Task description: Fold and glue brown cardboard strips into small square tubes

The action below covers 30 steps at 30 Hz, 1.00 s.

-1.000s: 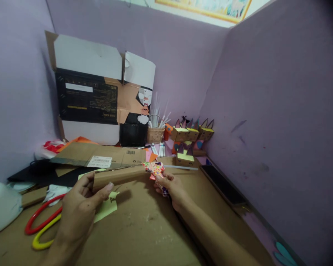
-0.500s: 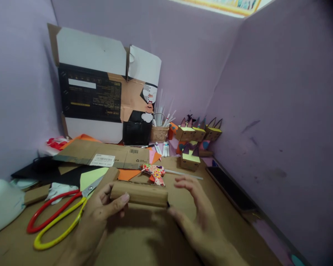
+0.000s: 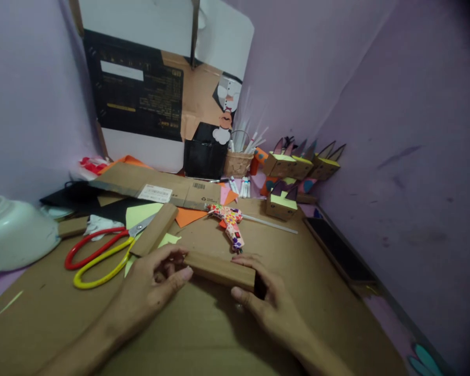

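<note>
A folded cardboard tube [image 3: 219, 269], brown and box-shaped, is held above the cardboard-covered table between both hands. At its left end my left hand [image 3: 156, 287] has the fingers curled and the thumb against the edge. My right hand [image 3: 266, 297] grips the right end, thumb in front and fingers behind, by a dark opening. Behind the tube lies a flower-patterned glue gun [image 3: 229, 222] with a clear glue stick [image 3: 270, 224] in its back. Scissors [image 3: 105, 253] with red and yellow handles rest to the left, beside another folded cardboard piece [image 3: 154, 230].
Small cardboard boxes with paper ears [image 3: 282, 203] stand at the back right, near a basket of white sticks [image 3: 238, 162]. A dark phone-like slab [image 3: 339, 253] lies at right. A white bowl-like object [image 3: 15, 235] is at left. A large opened carton [image 3: 141, 89] leans on the wall.
My right hand has closed in on the tube's right end, where it was spread apart before. The tube is lower right in view and tilted differently. The camera view has tipped downward.
</note>
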### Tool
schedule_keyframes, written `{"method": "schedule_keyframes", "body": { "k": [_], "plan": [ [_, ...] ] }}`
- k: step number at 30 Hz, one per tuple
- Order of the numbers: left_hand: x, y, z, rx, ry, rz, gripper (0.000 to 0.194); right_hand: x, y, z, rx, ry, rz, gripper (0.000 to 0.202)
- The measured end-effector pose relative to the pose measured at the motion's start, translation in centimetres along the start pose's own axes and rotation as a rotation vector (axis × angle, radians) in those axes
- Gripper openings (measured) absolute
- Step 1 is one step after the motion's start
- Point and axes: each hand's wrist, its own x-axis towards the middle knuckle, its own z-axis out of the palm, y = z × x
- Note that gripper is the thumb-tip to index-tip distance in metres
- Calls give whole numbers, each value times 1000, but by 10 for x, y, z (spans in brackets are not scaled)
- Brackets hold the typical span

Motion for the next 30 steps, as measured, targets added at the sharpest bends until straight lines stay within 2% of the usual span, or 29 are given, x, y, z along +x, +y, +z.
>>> {"method": "schedule_keyframes", "body": {
  "k": [3,5,7,10,13,20,30],
  "plan": [
    [-1,-2,3,123,-30,31,27,-3,5,0,-37,-68,1,44],
    [-1,-3,6,157,-8,65,20,-4,4,-3,-30,-66,-16,50],
    [-1,-4,9,182,14,99,17,-3,1,-7,-40,-54,-45,39],
    [0,-7,11,217,-9,112,23,-1,-1,-8,-107,-22,-106,20],
    [4,-11,12,219,-37,126,28,2,2,-6,-141,33,-158,22],
    [15,-15,11,183,-57,118,21,7,2,-3,-182,69,-281,27],
    [18,-13,11,186,-75,90,21,7,2,-2,-263,65,-260,25]
  ]
}}
